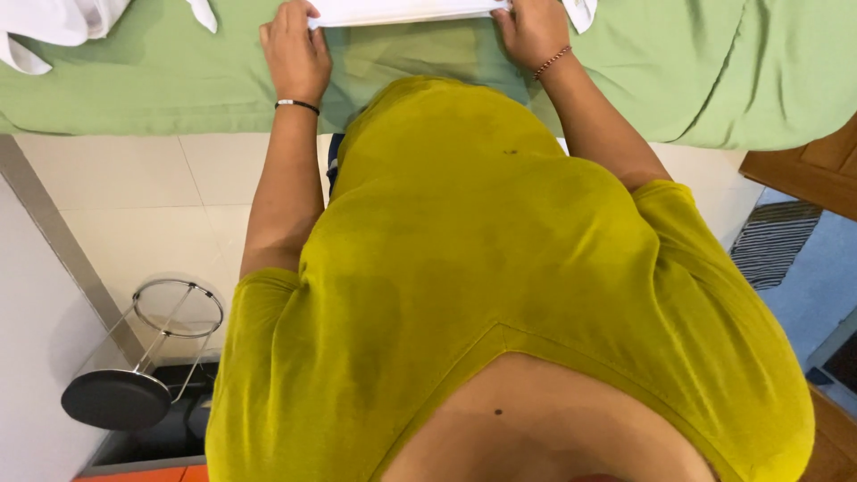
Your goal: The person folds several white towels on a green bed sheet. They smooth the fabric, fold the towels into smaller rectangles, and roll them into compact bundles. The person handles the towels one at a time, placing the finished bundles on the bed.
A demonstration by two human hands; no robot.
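White cloth: a folded white cloth (406, 11) lies at the top edge of the view on the green sheet (161, 80); only its near edge shows, straight and flat, the rest cut off by the frame.
Why held so: both hands take the near edge at its two ends, which probably keeps the fold taut and square against the surface.
Left hand: the left hand (295, 49) rests knuckles up at the cloth's left end, fingers curled closed over the corner, pinching it.
Right hand: the right hand (531, 31) sits at the right end, fingers bent down and closed on the edge; fingertips hidden under the hand.
Arms: both forearms reach straight forward, nearly parallel, elbows close to the body; a dark band (297, 105) circles the left wrist, a beaded bracelet (552, 61) the right.
Surface: the sheet covers a raised, bed-like surface, wrinkled toward the right.
Nearby cloth: more white fabric (54, 27) lies bunched at the far left corner, well apart from the hands.
Floor: pale tiles (134, 196) below; a wire stand with a round dark base (134, 384) lies tipped at lower left; a striped mat (772, 241) at right.
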